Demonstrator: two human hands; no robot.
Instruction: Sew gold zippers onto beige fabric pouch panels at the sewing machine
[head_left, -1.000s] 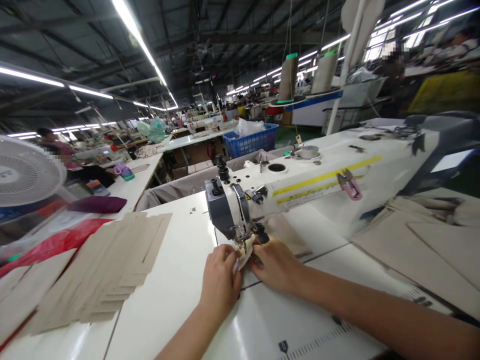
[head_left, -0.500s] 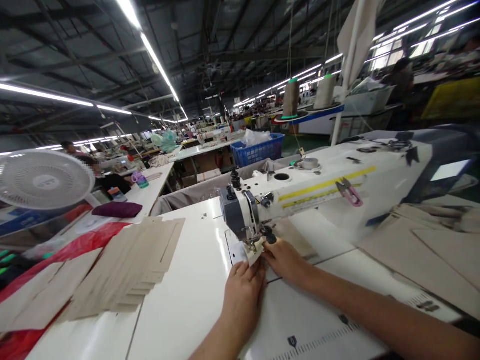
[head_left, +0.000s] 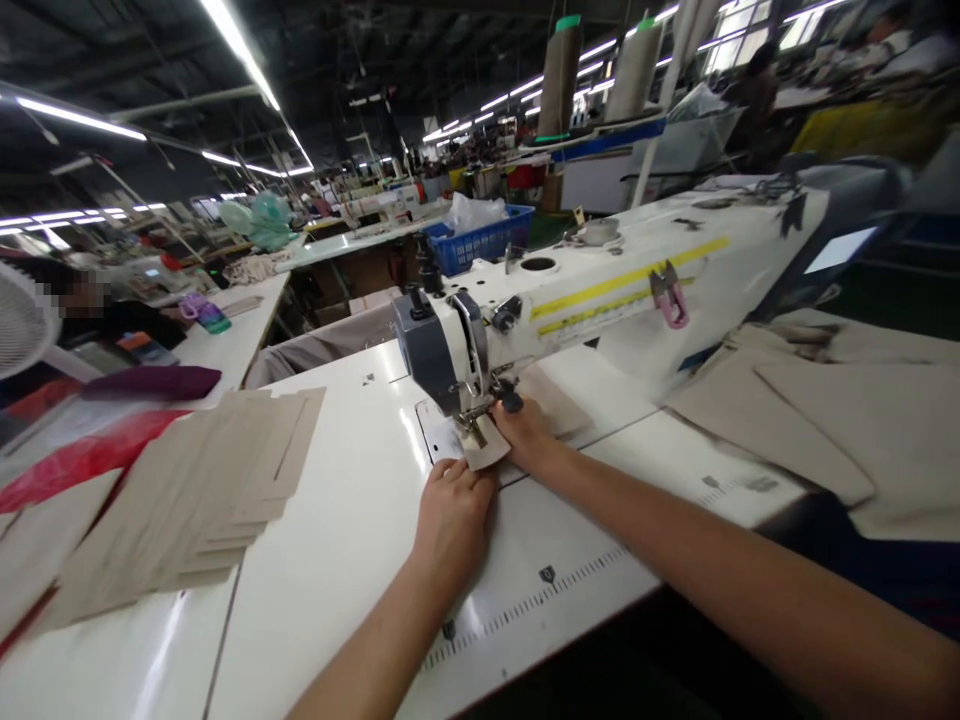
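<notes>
A white sewing machine [head_left: 622, 290] with a dark grey head stands on the white table. Under its presser foot lies a beige fabric piece [head_left: 487, 445]. My left hand [head_left: 456, 505] rests palm down at the front edge of this piece, fingers bent and pressed together on it. My right hand [head_left: 525, 432] is closed at the right side of the piece, beside the needle area; its fingertips are partly hidden by the machine's black knob. More beige fabric [head_left: 555, 400] lies flat behind my right hand, under the machine arm.
Overlapping beige panels [head_left: 217, 480] are spread at the left over red plastic [head_left: 150, 440]. Larger beige pieces [head_left: 810, 410] lie at the right. Pink snips [head_left: 669, 297] are on the machine arm. Behind are a blue basket [head_left: 487, 240], thread cones [head_left: 559, 80] and a person at the left.
The view has tilted down and shifted right. The fabric piece at the presser foot now shows more of its surface, turned toward the front. Both hands stay beside it.
</notes>
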